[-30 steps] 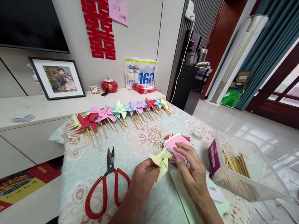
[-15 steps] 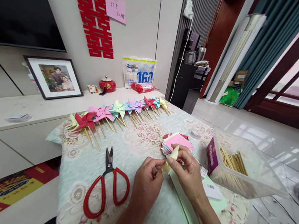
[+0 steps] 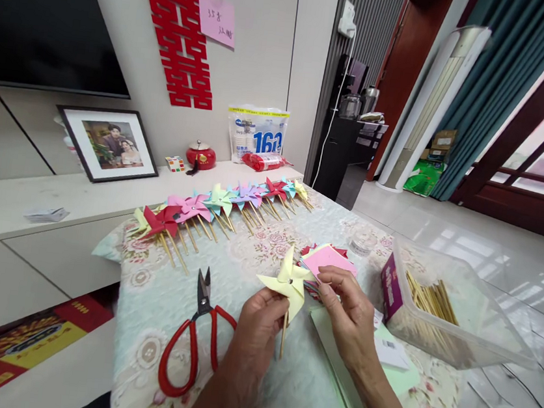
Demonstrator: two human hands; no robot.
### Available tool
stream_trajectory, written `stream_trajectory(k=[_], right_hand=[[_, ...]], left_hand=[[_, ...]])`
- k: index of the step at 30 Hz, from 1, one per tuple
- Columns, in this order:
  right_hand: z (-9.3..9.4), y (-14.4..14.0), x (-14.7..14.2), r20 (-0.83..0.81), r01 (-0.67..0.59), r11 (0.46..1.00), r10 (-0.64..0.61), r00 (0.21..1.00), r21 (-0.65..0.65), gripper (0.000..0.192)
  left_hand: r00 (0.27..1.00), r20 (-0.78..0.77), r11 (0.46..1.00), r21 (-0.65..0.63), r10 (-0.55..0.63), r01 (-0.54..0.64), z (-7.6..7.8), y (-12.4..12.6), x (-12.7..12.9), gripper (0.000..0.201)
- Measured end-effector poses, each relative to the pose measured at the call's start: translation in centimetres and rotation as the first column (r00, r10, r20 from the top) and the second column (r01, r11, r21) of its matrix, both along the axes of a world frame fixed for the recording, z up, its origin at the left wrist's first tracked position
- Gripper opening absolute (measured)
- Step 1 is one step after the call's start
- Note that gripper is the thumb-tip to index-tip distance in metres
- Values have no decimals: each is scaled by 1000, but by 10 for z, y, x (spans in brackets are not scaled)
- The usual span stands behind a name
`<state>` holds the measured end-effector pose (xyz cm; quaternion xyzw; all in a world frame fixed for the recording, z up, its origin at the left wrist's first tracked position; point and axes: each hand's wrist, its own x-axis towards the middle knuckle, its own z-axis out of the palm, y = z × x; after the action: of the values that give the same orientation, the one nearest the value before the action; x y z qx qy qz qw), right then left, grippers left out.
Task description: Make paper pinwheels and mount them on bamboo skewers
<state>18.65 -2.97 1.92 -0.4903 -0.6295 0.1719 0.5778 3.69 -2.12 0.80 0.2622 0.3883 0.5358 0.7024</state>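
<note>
A pale yellow paper pinwheel (image 3: 285, 277) on a thin wooden stick (image 3: 282, 344) faces up over the table, a small dark fastener at its centre. My left hand (image 3: 258, 327) is closed around it just below the blades, thumb in front. At the pinwheel's right blade tip, the fingers of my right hand (image 3: 348, 311) are bent together and appear to pinch the paper. Behind that hand lies a stack of coloured paper pieces (image 3: 328, 259), pink on top. Red-handled scissors (image 3: 199, 327) lie left of my left hand, blades pointing away, one handle partly covered by it.
Finished pinwheels (image 3: 221, 199) lie in a row along the table's far edge. A clear plastic bin (image 3: 474, 325) with wooden sticks (image 3: 432, 299) stands at the right. Pale green sheets (image 3: 340, 362) lie under my right forearm. A small clear round container (image 3: 362, 242) sits beyond the paper stack.
The yellow pinwheel has turned to face up, its blades and stick now showing. My right hand has shifted from its middle to the right blade tip. The view has swung slightly left.
</note>
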Motion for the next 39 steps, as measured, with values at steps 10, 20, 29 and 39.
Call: stream_trajectory(k=[10, 20, 29, 39], right_hand=[[-6, 0, -7, 258, -108, 994, 98, 961, 23, 23], [-5, 0, -8, 290, -107, 994, 96, 952, 21, 24], [-1, -1, -9, 292, -140, 990, 130, 948, 16, 25], [-2, -2, -10, 317, -89, 994, 62, 946, 70, 21]], left_hand=[[979, 202, 999, -28, 42, -37, 3, 1, -3, 24], [973, 227, 999, -27, 42, -37, 1, 2, -2, 23], [984, 177, 1000, -15, 2, 1, 5, -1, -1, 37], [980, 196, 999, 36, -25, 18, 4, -3, 0, 45]])
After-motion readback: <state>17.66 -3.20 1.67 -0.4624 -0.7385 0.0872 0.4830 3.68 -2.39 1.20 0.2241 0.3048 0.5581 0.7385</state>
